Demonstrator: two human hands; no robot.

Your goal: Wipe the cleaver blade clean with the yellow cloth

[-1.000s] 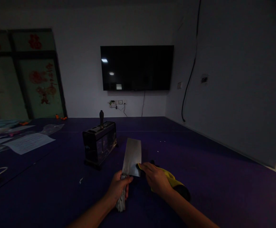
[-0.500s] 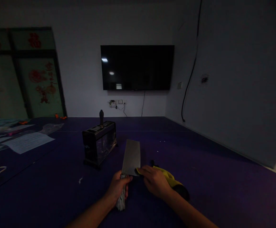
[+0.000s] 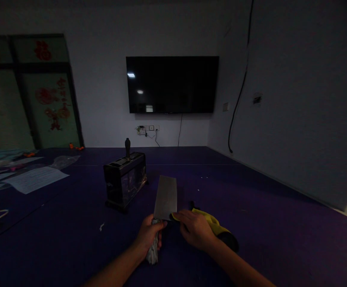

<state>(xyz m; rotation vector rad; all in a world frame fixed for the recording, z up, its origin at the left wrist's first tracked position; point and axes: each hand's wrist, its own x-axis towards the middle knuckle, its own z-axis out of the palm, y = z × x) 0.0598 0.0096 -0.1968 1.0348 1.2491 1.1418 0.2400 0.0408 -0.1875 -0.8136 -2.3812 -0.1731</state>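
Purple table point(image 3: 71, 243); over it, one cleaver point(image 3: 164, 203), likely stiff, blade-heavy and sharp-edged, your left hand point(image 3: 148, 234) closed round its pale handle point(image 3: 153, 255), the sound hold. One yellow-and-black cloth point(image 3: 215, 224), likely soft and light, your right hand point(image 3: 196, 229) holding it at the blade's point(image 3: 167, 194) near right corner.

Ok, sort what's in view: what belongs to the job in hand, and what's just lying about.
In the job:
- cleaver, held in the left hand
- yellow-and-black cloth, held against the cleaver in the right hand

Lying about:
- black holder, untouched, though perhaps related
- printed sheet
- white scrap
- orange items, too small to identify
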